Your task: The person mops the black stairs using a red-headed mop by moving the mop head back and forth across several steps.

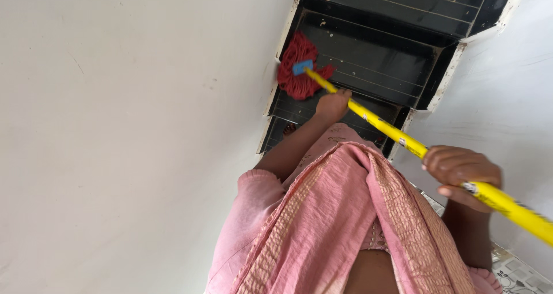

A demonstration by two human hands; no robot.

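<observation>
Left hand [332, 105]: arm stretched forward, grip closed round the mop handle [403, 141] low down, frame centre.
Right hand [461, 172]: grip wrapped round the handle's upper part, right of frame.
Mop head [298, 66]: red, on a black stair [374, 52], upper centre.

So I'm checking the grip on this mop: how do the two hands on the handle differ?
The left hand grips the yellow handle low down, close to the red mop head, arm stretched out. The right hand grips much higher up, nearer the camera, fingers curled over the top. Both are closed around the same handle.
</observation>
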